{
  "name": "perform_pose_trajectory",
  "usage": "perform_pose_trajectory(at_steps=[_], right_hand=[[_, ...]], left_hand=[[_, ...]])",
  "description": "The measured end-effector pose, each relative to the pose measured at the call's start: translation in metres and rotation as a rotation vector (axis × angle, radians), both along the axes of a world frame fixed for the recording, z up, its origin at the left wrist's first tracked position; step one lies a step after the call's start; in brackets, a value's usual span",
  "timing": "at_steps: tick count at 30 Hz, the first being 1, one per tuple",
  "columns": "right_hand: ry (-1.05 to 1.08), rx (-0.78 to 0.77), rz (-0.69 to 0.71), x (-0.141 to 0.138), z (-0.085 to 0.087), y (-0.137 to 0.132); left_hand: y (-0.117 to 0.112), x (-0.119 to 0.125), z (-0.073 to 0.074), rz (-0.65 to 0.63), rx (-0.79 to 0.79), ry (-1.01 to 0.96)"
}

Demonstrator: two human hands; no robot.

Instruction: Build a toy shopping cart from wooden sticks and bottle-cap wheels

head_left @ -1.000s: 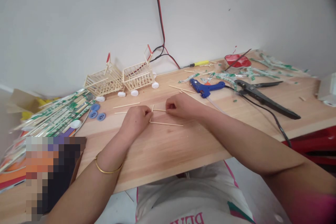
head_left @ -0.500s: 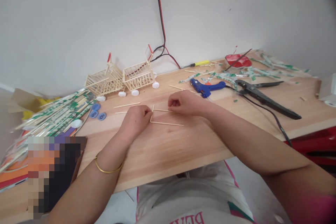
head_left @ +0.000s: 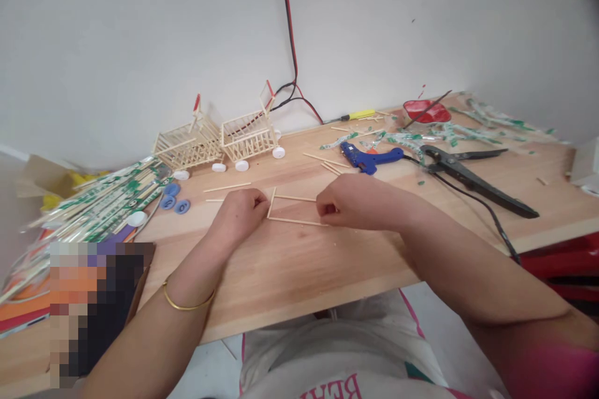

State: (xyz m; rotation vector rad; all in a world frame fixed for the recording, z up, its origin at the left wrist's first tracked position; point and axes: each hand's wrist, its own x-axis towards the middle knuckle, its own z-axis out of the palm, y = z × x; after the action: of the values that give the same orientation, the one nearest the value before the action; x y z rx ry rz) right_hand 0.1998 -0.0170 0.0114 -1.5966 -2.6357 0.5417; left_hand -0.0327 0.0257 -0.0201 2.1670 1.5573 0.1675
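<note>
Thin wooden sticks lie on the wooden table as a three-sided outline: a short stick [head_left: 273,196] at the left, with a rear long stick [head_left: 294,198] and a front long stick [head_left: 296,221] running right from it. My left hand [head_left: 241,211] rests at the left, its curled thumb and fingers closed against the short stick. Over the right ends of the long sticks is my right hand [head_left: 350,199], fingers curled shut; whatever they pinch is hidden. Behind my left hand lie two more loose sticks [head_left: 228,187], one partly covered.
Two stick-built carts [head_left: 250,137] with white wheels stand at the back, near blue rings [head_left: 181,206]. Wrapped sticks [head_left: 116,196] are piled left. On the right lie a blue glue gun [head_left: 369,157], black-handled cutters [head_left: 477,181], a yellow-handled tool [head_left: 361,115] and a red container [head_left: 427,112].
My right hand has moved right and toward me, from the rear long stick to over the right ends of both long sticks. My left hand has stayed nearly still.
</note>
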Motion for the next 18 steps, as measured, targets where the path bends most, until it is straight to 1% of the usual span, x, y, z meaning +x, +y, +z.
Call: perform_pose_trajectory(at_steps=[3,6,10,18], right_hand=[[-0.046,0.016,0.053,-0.008,-0.006,-0.003],[-0.071,0.032,0.059,-0.013,-0.01,-0.003],[-0.074,0.022,0.072,-0.017,-0.011,-0.003],[-0.139,0.025,0.062,-0.022,-0.009,-0.004]], left_hand=[[0.0,-0.001,0.001,0.003,-0.011,-0.003],[-0.001,-0.003,0.005,-0.013,-0.034,0.032],[-0.001,-0.005,0.008,-0.034,-0.068,0.053],[-0.001,-0.008,0.006,-0.048,-0.09,0.033]])
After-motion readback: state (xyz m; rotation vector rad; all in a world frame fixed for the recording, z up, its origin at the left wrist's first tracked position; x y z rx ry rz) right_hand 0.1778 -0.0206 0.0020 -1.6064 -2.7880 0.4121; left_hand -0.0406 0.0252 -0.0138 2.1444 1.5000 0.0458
